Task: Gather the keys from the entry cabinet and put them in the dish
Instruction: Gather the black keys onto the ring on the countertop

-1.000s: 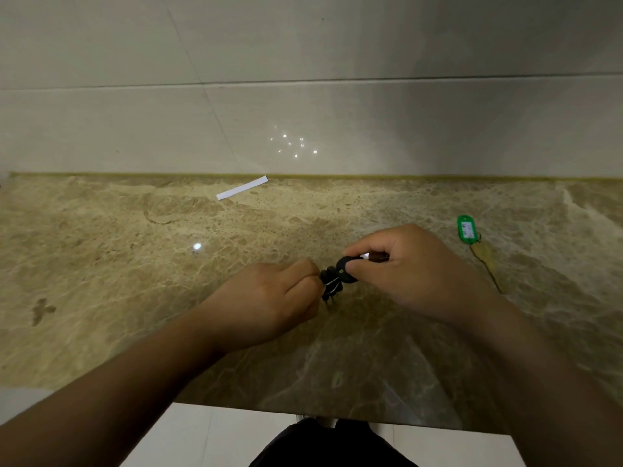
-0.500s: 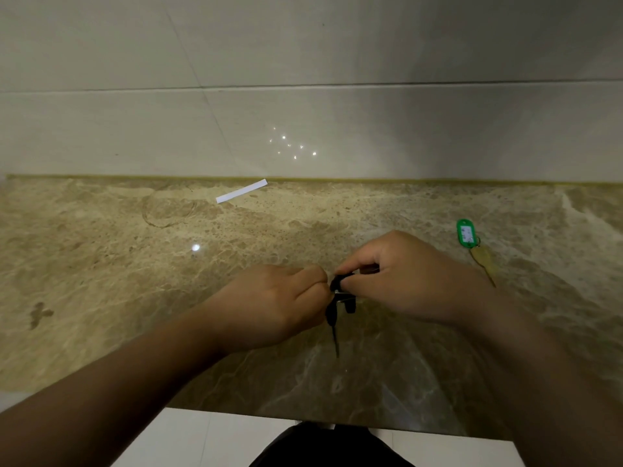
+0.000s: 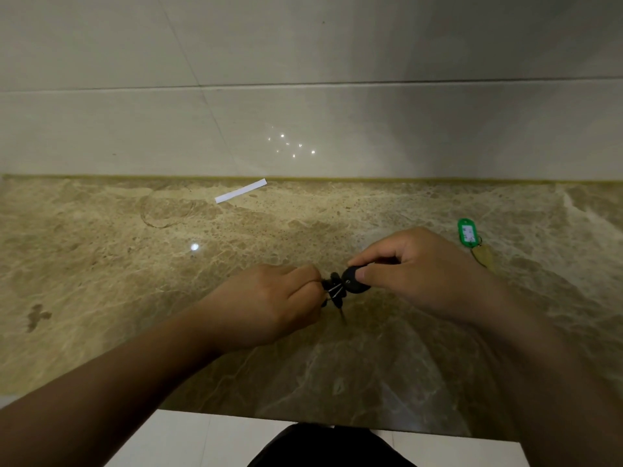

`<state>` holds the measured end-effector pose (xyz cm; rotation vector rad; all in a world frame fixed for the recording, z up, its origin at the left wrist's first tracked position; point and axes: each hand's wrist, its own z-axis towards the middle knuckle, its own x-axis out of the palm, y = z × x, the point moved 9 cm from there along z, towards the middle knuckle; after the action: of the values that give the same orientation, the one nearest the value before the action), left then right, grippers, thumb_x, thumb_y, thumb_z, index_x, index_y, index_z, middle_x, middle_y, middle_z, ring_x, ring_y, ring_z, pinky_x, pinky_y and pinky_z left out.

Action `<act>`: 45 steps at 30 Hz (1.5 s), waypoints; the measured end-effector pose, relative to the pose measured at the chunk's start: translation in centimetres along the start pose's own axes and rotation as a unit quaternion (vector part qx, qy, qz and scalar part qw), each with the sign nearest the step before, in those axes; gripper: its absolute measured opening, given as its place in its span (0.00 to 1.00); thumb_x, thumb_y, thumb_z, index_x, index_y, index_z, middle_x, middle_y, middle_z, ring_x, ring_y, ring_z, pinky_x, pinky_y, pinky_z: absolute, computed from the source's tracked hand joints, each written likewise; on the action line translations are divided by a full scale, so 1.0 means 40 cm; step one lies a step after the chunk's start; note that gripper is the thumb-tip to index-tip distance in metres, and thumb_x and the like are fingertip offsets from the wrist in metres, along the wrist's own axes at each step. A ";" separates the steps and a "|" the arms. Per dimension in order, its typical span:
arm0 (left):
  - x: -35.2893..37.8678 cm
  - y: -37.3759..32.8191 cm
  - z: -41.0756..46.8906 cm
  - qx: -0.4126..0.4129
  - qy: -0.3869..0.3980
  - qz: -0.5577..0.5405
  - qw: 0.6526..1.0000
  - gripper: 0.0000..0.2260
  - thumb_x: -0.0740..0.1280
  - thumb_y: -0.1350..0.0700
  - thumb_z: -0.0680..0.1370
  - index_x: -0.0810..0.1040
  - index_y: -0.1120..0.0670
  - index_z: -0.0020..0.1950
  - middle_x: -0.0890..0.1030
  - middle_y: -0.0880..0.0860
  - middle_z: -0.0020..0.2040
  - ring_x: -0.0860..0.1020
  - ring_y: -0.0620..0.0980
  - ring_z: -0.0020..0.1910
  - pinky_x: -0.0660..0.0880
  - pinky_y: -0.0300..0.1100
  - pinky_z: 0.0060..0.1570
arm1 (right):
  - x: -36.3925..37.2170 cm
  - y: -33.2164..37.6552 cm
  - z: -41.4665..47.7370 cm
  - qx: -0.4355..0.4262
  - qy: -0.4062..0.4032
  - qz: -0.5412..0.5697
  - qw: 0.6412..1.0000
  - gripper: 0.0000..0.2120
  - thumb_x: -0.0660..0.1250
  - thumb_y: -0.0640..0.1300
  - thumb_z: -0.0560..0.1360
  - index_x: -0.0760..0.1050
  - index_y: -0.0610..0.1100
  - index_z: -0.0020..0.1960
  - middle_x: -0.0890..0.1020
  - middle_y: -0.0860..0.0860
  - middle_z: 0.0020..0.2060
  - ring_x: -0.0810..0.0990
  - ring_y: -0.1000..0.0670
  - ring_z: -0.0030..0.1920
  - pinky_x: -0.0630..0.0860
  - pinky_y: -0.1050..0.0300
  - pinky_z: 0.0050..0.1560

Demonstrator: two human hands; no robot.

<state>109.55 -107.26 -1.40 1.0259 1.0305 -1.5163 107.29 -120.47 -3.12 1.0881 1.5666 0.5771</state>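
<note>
Where blade hung earlier, black keys [image 3: 340, 287] now bunched between hands.

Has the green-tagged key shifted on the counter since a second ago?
No. The green-tagged key lies in the same spot relative to the marble veins and the white strip; the slight offset looks like head motion.

**Marble, tile and one stray strip**

I'm looking down on a beige marble countertop [image 3: 101, 271], veined and glossy, with a bright spot of light reflected left of centre. A white paper strip [image 3: 240, 190] lies tilted near the back edge, just in front of the pale tiled wall [image 3: 337, 96], which shows a cluster of small glints. A faint ring mark [image 3: 167, 207] sits left of the strip. Below the counter's front edge I see white floor tile [image 3: 188, 439].
</note>
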 end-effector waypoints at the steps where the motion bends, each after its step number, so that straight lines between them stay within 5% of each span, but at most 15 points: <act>1: 0.000 -0.001 -0.001 0.003 -0.001 0.001 1.000 0.03 0.62 0.61 0.78 0.68 0.57 0.48 0.78 0.59 0.38 0.71 0.51 0.27 0.70 0.44 0.21 | 0.002 0.000 0.001 0.001 0.002 0.000 1.000 0.06 0.70 0.47 0.75 0.84 0.56 0.46 0.83 0.59 0.31 0.72 0.61 0.24 0.65 0.71 0.24; 7: -0.010 -0.006 0.001 0.017 -0.002 0.005 1.000 0.03 0.62 0.61 0.78 0.68 0.57 0.47 0.78 0.58 0.37 0.71 0.51 0.27 0.69 0.43 0.21 | 0.012 0.000 0.009 0.002 0.013 -0.011 1.000 0.06 0.69 0.46 0.75 0.85 0.54 0.46 0.80 0.60 0.26 0.71 0.60 0.23 0.64 0.70 0.23; 13: -0.014 -0.011 0.010 0.039 0.004 0.012 0.999 0.05 0.63 0.61 0.76 0.66 0.58 0.48 0.78 0.58 0.37 0.71 0.51 0.27 0.67 0.41 0.21 | 0.015 0.010 0.012 -0.003 0.034 -0.022 0.999 0.07 0.69 0.46 0.75 0.85 0.55 0.45 0.85 0.48 0.34 0.70 0.57 0.25 0.63 0.67 0.24; 19: -0.014 -0.010 0.014 0.052 0.017 0.014 0.998 0.03 0.60 0.61 0.77 0.66 0.58 0.48 0.78 0.58 0.37 0.71 0.51 0.27 0.68 0.40 0.21 | 0.019 0.011 0.022 0.008 0.061 -0.024 0.998 0.07 0.70 0.46 0.75 0.85 0.55 0.43 0.83 0.47 0.31 0.67 0.57 0.23 0.62 0.65 0.24; 30: -0.020 -0.018 0.028 0.100 0.026 0.026 0.994 0.04 0.61 0.62 0.76 0.66 0.58 0.48 0.77 0.58 0.36 0.71 0.51 0.27 0.67 0.39 0.21 | 0.030 0.030 0.053 0.003 0.135 -0.042 0.990 0.06 0.71 0.46 0.74 0.86 0.55 0.46 0.86 0.55 0.40 0.81 0.51 0.41 0.73 0.54 0.43; 34: -0.023 -0.006 0.036 0.081 0.025 0.037 0.996 0.03 0.60 0.62 0.76 0.66 0.57 0.48 0.77 0.56 0.35 0.70 0.50 0.26 0.63 0.38 0.23 | 0.034 0.031 0.052 -0.006 0.139 -0.027 0.990 0.06 0.72 0.46 0.74 0.86 0.53 0.48 0.85 0.60 0.37 0.80 0.59 0.37 0.71 0.63 0.40; 37: -0.021 0.000 0.036 0.067 0.028 0.035 0.997 0.02 0.59 0.61 0.77 0.67 0.57 0.48 0.76 0.56 0.34 0.70 0.50 0.26 0.63 0.38 0.23 | 0.030 0.029 0.051 -0.009 0.132 -0.016 0.991 0.06 0.71 0.45 0.75 0.85 0.53 0.47 0.80 0.66 0.27 0.76 0.65 0.29 0.67 0.73 0.30; 42: -0.025 0.011 0.037 0.036 0.028 0.030 0.998 0.01 0.61 0.61 0.78 0.70 0.58 0.46 0.76 0.56 0.34 0.69 0.51 0.25 0.66 0.40 0.21 | 0.015 0.041 0.034 -0.046 0.095 -0.034 0.994 0.06 0.70 0.48 0.75 0.85 0.56 0.47 0.84 0.52 0.35 0.74 0.55 0.29 0.67 0.62 0.32; 45: -0.039 0.033 0.038 -0.041 0.002 0.002 0.999 0.11 0.60 0.58 0.79 0.78 0.61 0.42 0.77 0.57 0.35 0.70 0.51 0.25 0.67 0.43 0.21 | -0.007 0.058 0.014 -0.092 0.027 -0.064 0.993 0.06 0.69 0.49 0.76 0.84 0.57 0.49 0.83 0.61 0.37 0.77 0.55 0.33 0.69 0.67 0.32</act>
<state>110.90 -108.48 0.38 0.9746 1.0832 -1.4571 108.60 -119.76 -1.23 0.8328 1.5843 0.6541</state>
